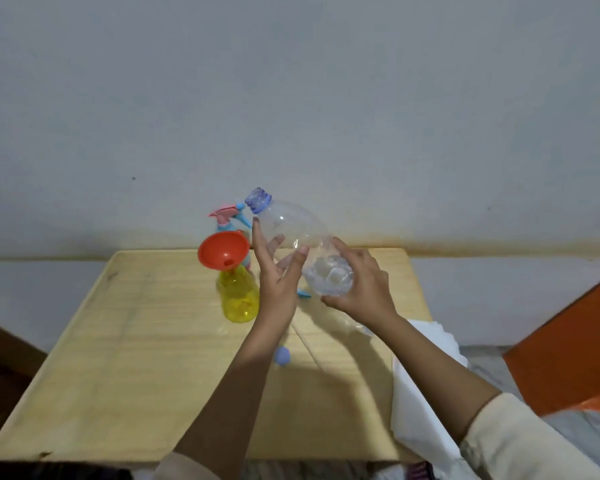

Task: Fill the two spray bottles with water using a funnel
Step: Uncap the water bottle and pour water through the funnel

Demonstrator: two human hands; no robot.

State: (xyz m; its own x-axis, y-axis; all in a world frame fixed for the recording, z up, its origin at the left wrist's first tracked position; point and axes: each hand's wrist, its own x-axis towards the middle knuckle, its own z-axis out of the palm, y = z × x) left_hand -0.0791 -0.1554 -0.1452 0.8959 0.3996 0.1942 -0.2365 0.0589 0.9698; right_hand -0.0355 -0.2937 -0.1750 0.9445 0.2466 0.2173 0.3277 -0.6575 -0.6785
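A clear plastic water bottle (pixel 293 226) with an uncapped blue neck is tilted up and to the left, above the table. My right hand (pixel 359 282) grips its base, and my left hand (pixel 276 271) holds its side with fingers spread around it. A yellow spray bottle (pixel 239 299) stands on the wooden table (pixel 136 358) with an orange funnel (pixel 222 251) set in its neck. Behind it stands a second spray bottle with a pink and blue trigger head (pixel 227 214), mostly hidden by the funnel.
A blue bottle cap (pixel 282 356) lies on the table by my left forearm, and a small blue piece (pixel 305 294) lies under the bottle. White cloth (pixel 426 393) hangs over the table's right edge. An orange box (pixel 568 341) sits right.
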